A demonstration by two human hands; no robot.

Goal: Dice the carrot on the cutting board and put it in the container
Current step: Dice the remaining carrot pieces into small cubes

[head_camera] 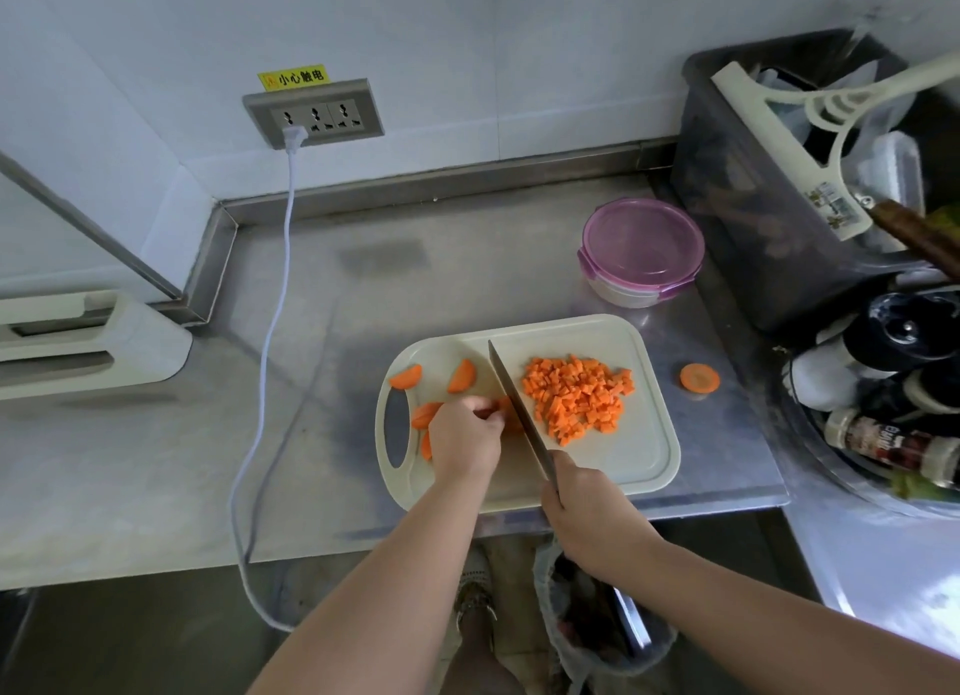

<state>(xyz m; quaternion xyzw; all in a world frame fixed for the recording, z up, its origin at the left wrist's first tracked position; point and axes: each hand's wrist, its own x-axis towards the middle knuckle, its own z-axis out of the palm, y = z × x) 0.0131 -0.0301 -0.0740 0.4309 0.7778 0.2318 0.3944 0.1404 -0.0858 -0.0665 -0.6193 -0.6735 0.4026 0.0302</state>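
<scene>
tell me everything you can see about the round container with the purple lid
The container is round and low, with a see-through purple lid whose clip flaps fold down at the sides, over a pale base. The lid is on. It stands upright on the steel counter, beyond the far right corner of the cutting board and close beside the dark bin; whether they touch is unclear. No hand touches it.

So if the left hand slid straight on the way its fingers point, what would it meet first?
Probably the grey steel knife blade, which stands right beside the left hand as it holds an orange carrot piece; depth is unclear.
</scene>
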